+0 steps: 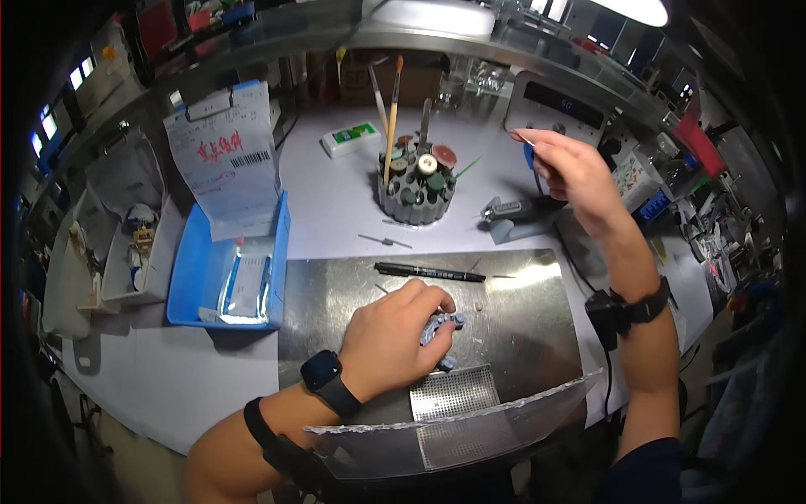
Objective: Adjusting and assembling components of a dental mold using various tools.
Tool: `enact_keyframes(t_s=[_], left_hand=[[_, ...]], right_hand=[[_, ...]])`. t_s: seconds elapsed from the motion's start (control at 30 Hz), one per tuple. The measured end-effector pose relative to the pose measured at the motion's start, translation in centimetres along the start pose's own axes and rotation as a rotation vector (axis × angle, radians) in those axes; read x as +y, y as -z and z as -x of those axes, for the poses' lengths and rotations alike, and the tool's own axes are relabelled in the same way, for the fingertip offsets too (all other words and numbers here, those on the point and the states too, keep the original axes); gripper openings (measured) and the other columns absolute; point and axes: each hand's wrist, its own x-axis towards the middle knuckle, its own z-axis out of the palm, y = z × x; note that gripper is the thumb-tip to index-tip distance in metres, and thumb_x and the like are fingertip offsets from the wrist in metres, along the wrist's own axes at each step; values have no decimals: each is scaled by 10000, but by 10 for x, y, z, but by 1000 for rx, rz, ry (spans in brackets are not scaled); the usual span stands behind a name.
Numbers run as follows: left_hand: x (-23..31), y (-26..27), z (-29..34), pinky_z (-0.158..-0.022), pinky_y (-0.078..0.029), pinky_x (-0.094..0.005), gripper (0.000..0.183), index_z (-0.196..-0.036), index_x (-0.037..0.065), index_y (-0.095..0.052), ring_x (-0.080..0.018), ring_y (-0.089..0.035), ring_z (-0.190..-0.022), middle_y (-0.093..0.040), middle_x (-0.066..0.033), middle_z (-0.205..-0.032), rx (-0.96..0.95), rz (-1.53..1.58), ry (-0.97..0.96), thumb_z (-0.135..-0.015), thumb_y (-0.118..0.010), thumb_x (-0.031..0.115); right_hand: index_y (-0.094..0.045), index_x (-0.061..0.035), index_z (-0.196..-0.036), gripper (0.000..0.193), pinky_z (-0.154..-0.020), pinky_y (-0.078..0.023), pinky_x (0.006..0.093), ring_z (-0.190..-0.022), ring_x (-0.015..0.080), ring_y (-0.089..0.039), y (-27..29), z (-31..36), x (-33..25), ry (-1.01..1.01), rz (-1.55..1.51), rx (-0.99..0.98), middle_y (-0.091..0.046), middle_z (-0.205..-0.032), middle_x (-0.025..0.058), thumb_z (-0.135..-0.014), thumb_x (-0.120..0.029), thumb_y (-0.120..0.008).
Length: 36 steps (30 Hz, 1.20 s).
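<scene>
My left hand (395,332) rests on a metal plate (537,336), its fingers closed around a grey-blue dental model (432,329). Part of the model is hidden under the fingers. Beside it lies a tiny beige piece (478,307). My right hand (579,176) is raised at the right, pinching a thin rotary tool with a reddish-brown tip (517,135). Below that hand a handpiece (510,208) lies on its stand. To the hand's left stands a grey bur holder (417,202) filled with polishing wheels and two brushes.
A black marker (428,271) and loose burs (386,242) lie in front of the holder. A blue bin (189,294) with paperwork stands left. A clear shield (512,428) crosses the near edge, over a perforated grid (453,393). Behind my right hand sits a control unit (537,92).
</scene>
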Motion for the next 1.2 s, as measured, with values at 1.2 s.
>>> enact_keyframes(t_s=[1.2], left_hand=[[2, 1, -5, -594, -455, -266, 226, -1002, 21, -708, -159, -601, -734, -630, -74, -918, -60, 69, 79, -796, -793, 58]], right_hand=[[-712, 38, -1023, 135, -679, -552, 217, -778, 91, -715, -75, 110, 51, 121, -312, -212, -763, -884, 80, -910, -12, -767]])
